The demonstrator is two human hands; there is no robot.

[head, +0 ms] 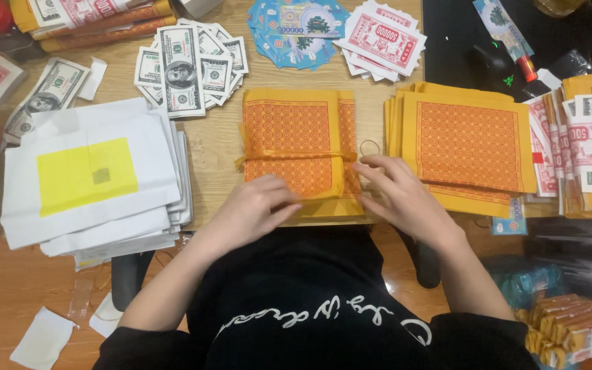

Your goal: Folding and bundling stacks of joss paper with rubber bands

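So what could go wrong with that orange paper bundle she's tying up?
The rubber band around the orange bundle might snap or slip, since the left hand and right hand are tugging at its near edge. The bundle also sits close to the table edge, so sheets could slide into the lap. An elbow might nudge the white paper stack beside it, which already leans unevenly.
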